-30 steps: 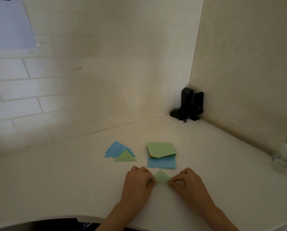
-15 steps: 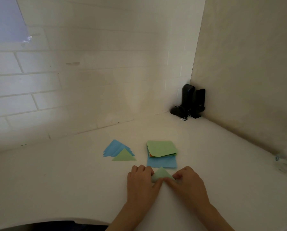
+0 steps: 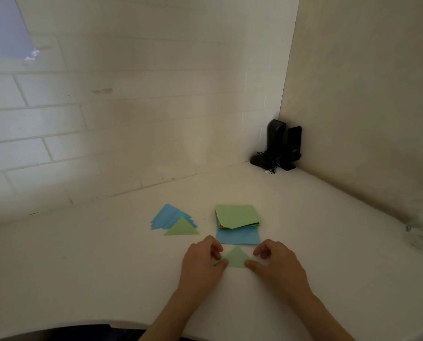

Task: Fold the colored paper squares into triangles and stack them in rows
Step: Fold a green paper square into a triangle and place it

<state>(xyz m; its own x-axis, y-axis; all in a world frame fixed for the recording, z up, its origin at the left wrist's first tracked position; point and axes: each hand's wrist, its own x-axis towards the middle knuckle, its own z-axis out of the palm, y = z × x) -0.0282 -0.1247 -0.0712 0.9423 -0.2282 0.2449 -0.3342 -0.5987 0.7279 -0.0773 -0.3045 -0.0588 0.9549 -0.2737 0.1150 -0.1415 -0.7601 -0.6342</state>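
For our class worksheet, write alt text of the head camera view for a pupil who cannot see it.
Two hands press a folded green paper triangle flat on a white counter, the left hand at its left corner and the right hand at its right. Behind it lie a stack of unfolded squares, green on top, and a row of blue triangles fronted by a green one.
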